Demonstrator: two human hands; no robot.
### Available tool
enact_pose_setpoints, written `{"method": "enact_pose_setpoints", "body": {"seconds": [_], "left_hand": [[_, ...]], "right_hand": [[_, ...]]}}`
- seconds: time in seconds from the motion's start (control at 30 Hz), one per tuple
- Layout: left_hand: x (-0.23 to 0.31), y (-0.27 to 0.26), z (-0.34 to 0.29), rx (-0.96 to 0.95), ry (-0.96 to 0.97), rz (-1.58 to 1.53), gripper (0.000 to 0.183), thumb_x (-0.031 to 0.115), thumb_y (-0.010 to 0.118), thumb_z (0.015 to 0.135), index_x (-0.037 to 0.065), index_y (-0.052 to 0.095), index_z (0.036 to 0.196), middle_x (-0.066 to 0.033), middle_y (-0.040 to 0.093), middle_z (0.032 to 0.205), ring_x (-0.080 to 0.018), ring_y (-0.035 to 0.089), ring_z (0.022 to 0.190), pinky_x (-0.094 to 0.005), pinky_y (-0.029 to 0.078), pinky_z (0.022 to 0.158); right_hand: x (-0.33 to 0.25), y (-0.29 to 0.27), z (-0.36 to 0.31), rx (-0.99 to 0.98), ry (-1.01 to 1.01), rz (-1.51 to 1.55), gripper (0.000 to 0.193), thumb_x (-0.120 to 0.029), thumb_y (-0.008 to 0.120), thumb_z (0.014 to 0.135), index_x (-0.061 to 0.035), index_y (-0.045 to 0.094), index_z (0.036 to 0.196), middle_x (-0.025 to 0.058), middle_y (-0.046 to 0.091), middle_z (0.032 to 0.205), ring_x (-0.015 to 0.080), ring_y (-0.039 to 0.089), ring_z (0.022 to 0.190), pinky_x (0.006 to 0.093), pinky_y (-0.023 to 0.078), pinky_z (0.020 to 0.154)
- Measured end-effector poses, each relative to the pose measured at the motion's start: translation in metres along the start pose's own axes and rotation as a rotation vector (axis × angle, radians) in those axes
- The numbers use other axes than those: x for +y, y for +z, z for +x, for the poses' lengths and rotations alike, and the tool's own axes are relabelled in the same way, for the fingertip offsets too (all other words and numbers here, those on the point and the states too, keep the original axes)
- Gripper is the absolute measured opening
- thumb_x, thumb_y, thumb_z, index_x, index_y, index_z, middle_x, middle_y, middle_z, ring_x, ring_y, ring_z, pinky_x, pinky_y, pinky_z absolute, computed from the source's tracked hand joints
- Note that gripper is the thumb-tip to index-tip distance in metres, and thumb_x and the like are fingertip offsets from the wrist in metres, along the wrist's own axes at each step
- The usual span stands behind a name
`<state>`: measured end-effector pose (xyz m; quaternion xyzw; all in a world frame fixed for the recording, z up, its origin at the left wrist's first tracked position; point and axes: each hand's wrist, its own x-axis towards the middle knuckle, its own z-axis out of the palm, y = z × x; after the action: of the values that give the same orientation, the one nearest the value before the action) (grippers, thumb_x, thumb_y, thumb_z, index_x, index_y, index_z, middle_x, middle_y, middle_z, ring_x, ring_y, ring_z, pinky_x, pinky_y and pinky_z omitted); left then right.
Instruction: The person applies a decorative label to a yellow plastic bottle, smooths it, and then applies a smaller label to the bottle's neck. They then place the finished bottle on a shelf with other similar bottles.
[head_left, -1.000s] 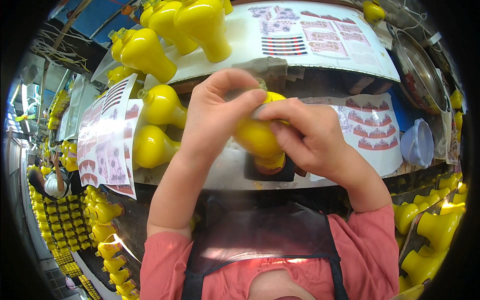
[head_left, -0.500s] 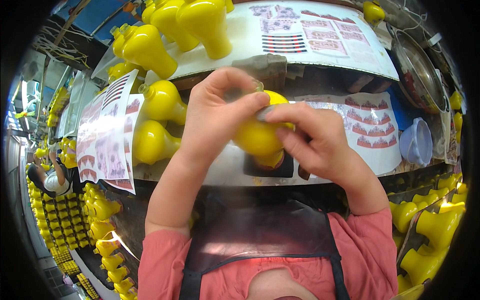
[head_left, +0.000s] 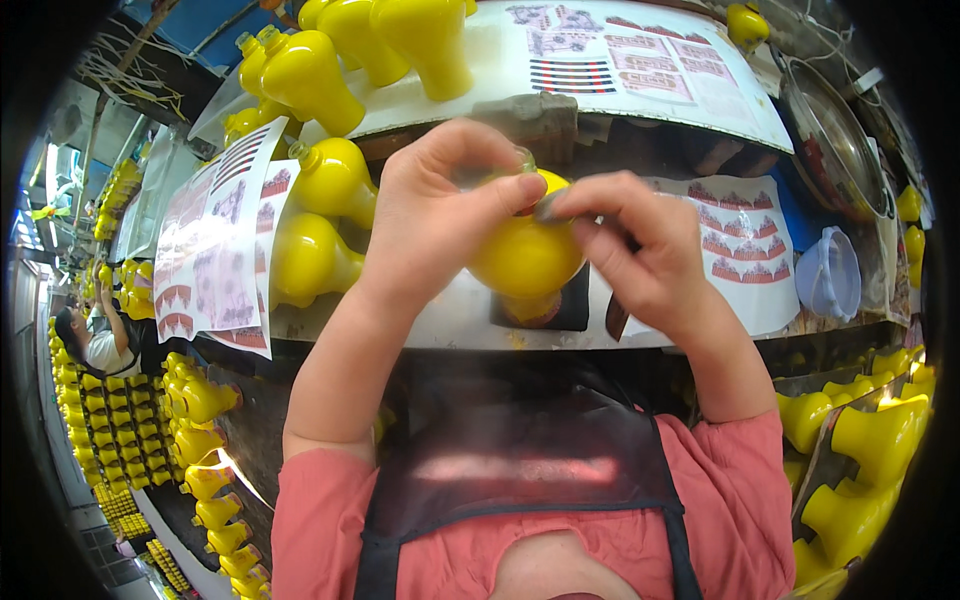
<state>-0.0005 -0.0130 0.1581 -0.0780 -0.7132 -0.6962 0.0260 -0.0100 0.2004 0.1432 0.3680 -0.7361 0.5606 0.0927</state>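
Item under inspection: one glossy yellow vase [head_left: 525, 262], located between the two hands above the near edge of the desk [head_left: 440, 328]. Its clear neck points to the far side; its narrower foot is toward the near side, over a dark block [head_left: 570, 305]. Contact between foot and block cannot be confirmed.

Left hand [head_left: 440, 205]: thumb and forefinger are closed about the neck, the thumb tip lying on its near side. The remaining fingers are hidden.

Right hand [head_left: 645, 250]: the forefinger tip meets a small grey piece [head_left: 549, 206] at the right shoulder of the vase, just right of the left thumb. The thumb stands below, a little apart from the forefinger; whether the two clamp the piece cannot be told. A dark strip [head_left: 616, 318] shows beneath this hand.

Surroundings: two yellow vases [head_left: 312, 262] lie left of the left forearm, beside printed sheets [head_left: 212, 265]. Another printed sheet [head_left: 745, 290] lies to the right, near a pale bucket [head_left: 830, 275].
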Motion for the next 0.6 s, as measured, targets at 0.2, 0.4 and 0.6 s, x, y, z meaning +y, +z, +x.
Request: {"method": "enact_pose_setpoints", "body": {"seconds": [0.2,0.4,0.6], "left_hand": [[-0.006,0.002,-0.006,-0.065,0.118,-0.108,0.015,-0.001,0.075,0.088,0.004,0.065,0.098,-0.0097,0.070,0.111,-0.0171,0.065,0.106,-0.0292,0.050,0.099],[-0.011,-0.003,-0.012,-0.070,0.150,-0.132,0.012,0.005,0.070,0.095,0.003,0.064,0.105,-0.0109,0.068,0.118,-0.0155,0.062,0.108,-0.0293,0.049,0.097],[-0.007,-0.006,-0.021,0.083,0.246,0.114,0.014,0.007,0.077,0.086,0.002,0.069,0.098,-0.0036,0.069,0.104,-0.0101,0.063,0.099,-0.0273,0.051,0.091]], "right_hand": [[-0.006,-0.001,-0.004,-0.018,-0.075,-0.143,0.020,0.000,0.066,0.089,-0.0079,0.069,0.107,0.0103,0.070,0.087,0.0198,0.068,0.062,0.0313,0.051,0.055],[-0.011,0.006,-0.003,-0.020,0.004,-0.104,0.021,-0.002,0.067,0.089,-0.0092,0.069,0.109,0.0106,0.071,0.091,0.0238,0.066,0.061,0.0306,0.051,0.059],[-0.020,0.015,-0.007,-0.064,-0.095,-0.233,0.026,-0.002,0.067,0.086,-0.0106,0.069,0.110,0.0109,0.072,0.092,0.0279,0.068,0.066,0.0351,0.054,0.060]]}}
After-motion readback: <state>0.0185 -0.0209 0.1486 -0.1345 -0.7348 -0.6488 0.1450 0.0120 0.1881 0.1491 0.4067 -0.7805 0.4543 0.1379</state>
